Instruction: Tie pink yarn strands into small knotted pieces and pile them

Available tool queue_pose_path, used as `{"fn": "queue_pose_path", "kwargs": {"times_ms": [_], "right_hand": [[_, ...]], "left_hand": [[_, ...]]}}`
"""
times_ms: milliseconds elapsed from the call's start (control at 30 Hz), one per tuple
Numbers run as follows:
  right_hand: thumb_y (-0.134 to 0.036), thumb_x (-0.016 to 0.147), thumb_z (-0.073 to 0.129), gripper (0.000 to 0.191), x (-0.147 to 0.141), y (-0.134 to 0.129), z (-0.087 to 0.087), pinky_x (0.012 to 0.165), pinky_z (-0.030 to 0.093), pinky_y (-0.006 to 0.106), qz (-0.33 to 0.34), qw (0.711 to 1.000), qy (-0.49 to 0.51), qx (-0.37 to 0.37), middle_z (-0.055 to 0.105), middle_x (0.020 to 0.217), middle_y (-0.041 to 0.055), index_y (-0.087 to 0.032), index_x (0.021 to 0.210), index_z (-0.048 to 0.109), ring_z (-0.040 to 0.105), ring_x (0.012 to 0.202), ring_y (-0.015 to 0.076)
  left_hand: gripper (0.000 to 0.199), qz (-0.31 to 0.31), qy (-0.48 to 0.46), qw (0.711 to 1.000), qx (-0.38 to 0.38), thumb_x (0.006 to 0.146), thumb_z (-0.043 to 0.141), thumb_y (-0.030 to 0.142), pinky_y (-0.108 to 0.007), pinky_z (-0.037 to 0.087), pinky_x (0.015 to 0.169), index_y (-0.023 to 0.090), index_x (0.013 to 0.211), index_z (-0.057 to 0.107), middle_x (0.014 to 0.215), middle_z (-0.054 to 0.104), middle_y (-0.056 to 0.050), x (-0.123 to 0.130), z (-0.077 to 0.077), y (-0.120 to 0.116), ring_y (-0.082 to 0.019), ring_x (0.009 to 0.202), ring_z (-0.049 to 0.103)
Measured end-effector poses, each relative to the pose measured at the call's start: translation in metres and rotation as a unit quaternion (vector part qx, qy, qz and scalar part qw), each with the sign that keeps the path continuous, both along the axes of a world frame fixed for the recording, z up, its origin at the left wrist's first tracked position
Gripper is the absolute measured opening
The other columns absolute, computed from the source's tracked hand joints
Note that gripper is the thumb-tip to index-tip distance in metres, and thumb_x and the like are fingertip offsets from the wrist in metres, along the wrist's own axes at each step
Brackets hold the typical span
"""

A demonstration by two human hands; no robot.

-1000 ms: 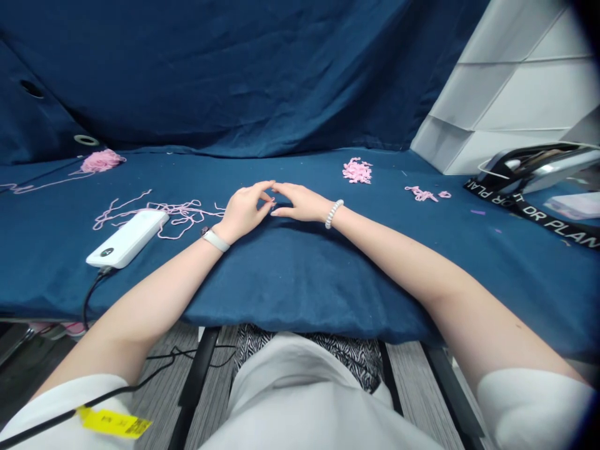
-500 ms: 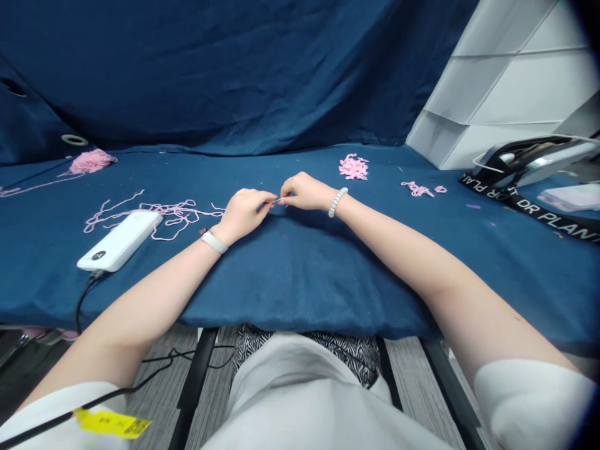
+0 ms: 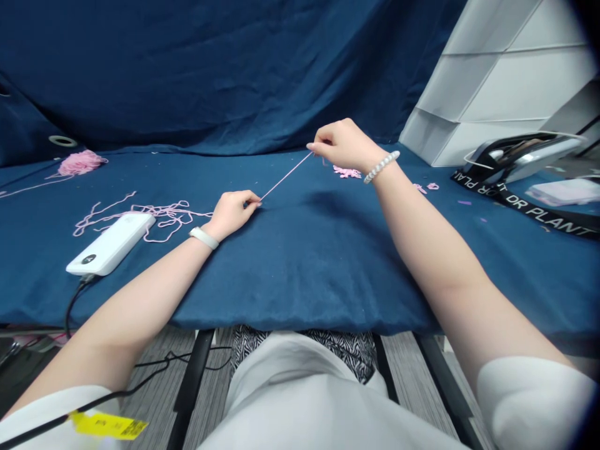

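Observation:
A taut strand of pink yarn [image 3: 285, 176] runs diagonally above the blue cloth between my two hands. My left hand [image 3: 232, 214] rests on the cloth, pinching the strand's near end between its fingertips. My right hand [image 3: 340, 145] is raised further away, pinching the far end. Just under my right hand lies a pile of short pink yarn pieces [image 3: 347, 172], partly hidden by it. A loose tangle of pink yarn [image 3: 140, 219] lies to the left of my left hand, behind a white power bank [image 3: 110, 244].
A blue cloth [image 3: 300, 269] covers the table. A pink yarn ball [image 3: 80, 162] sits at the far left, and small pink pieces [image 3: 431, 186] lie at the right. Beyond them are a white shelf unit [image 3: 492, 81], a black "DR PLANT" strap [image 3: 529, 209] and a black-and-silver object [image 3: 520, 156].
My hands have drawn apart. My right hand has lifted and moved away up and right, pulling the yarn strand out taut between them. My left hand has shifted only slightly.

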State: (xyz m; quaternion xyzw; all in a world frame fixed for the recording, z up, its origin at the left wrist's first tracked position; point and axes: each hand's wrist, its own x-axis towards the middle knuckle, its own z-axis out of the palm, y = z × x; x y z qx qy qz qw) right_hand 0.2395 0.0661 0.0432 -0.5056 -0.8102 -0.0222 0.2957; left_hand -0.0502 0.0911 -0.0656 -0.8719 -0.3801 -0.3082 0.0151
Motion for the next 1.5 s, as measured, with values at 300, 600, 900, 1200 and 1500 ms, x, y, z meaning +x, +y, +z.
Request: {"fn": "queue_pose_path", "kwargs": {"times_ms": [300, 600, 900, 1200, 1500], "right_hand": [[-0.022, 0.095, 0.042, 0.017, 0.023, -0.005, 0.014, 0.074, 0.046, 0.027, -0.023, 0.999, 0.042, 0.025, 0.066, 0.073, 0.0027, -0.017, 0.082, 0.052, 0.062, 0.068, 0.0100], [-0.023, 0.088, 0.053, 0.012, 0.055, -0.011, 0.022, 0.068, 0.048, 0.025, -0.080, 0.993, 0.052, 0.068, 0.061, 0.061, -0.0004, -0.017, 0.082, 0.062, 0.059, 0.059, 0.0088], [-0.023, 0.085, 0.060, 0.024, 0.065, -0.030, 0.014, 0.073, 0.048, 0.030, -0.062, 0.998, -0.014, 0.031, 0.068, 0.072, 0.0066, -0.012, 0.104, 0.069, 0.064, 0.070, 0.0160], [-0.025, 0.096, 0.042, 0.030, 0.115, -0.078, -0.070, 0.073, 0.046, 0.034, -0.018, 0.957, -0.290, 0.008, 0.065, 0.083, 0.0124, -0.014, 0.096, 0.070, 0.061, 0.080, 0.0228], [-0.021, 0.096, 0.039, 0.033, 0.108, -0.083, -0.091, 0.095, 0.039, 0.037, -0.026, 0.938, -0.333, 0.094, 0.065, 0.076, 0.0068, -0.017, 0.082, 0.069, 0.058, 0.074, 0.0189]], "left_hand": [[0.017, 0.018, -0.004, 0.999, -0.027, 0.083, 0.061, 0.030, -0.029, 0.045, 0.071, 0.017, 0.084, 0.072, 0.082, 0.074, -0.004, 0.000, 0.000, 0.000, -0.017, 0.073, 0.066], [0.021, 0.016, 0.002, 0.999, -0.029, 0.086, 0.058, 0.033, -0.029, 0.045, 0.070, 0.017, 0.085, 0.071, 0.080, 0.073, -0.004, 0.003, 0.000, -0.002, -0.017, 0.071, 0.065], [0.024, 0.002, 0.023, 1.000, -0.008, 0.090, 0.049, 0.028, -0.034, 0.049, 0.083, 0.017, 0.093, 0.071, 0.094, 0.074, -0.006, 0.003, -0.006, -0.001, -0.021, 0.089, 0.068], [0.032, -0.027, 0.066, 0.997, 0.019, 0.092, 0.048, 0.038, -0.038, 0.048, 0.085, 0.017, 0.097, 0.071, 0.096, 0.074, -0.009, 0.010, -0.008, -0.005, -0.025, 0.090, 0.067], [0.034, -0.020, 0.107, 0.992, 0.062, 0.094, 0.042, 0.039, -0.038, 0.045, 0.079, 0.018, 0.086, 0.067, 0.078, 0.070, -0.007, -0.008, 0.012, -0.009, -0.023, 0.076, 0.063]]}}
